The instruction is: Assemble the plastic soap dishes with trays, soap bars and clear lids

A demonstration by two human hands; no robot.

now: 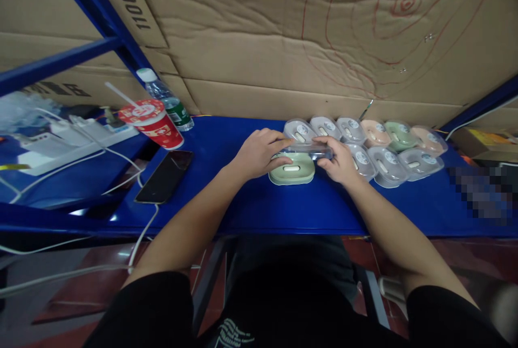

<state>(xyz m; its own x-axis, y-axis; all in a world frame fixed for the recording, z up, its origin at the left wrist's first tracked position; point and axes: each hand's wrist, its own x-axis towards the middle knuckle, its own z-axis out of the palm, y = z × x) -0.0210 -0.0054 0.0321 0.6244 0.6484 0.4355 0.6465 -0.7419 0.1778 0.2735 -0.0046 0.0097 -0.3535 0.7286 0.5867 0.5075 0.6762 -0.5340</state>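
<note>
My left hand (259, 152) and my right hand (340, 161) grip a clear plastic cover (308, 149) from its two ends. The cover is tilted so that it shows nearly edge-on. Under and in front of it, a pale green oval dish (292, 177) lies on the blue table, with a small white oblong piece (291, 168) in its middle. My left thumb reaches over the dish. Just behind my hands stands a clear-covered grey container (298, 129) with a round label. Whether the cover touches the dish, I cannot tell.
More covered containers in grey, peach and green (400, 135) form two rows at the right. Left on the blue table (259, 213) are a phone (165, 176), a red paper cup (156, 125) with a straw, a water bottle (172, 104) and a white power strip (76, 148) with cables. Cardboard (243, 40) backs the table.
</note>
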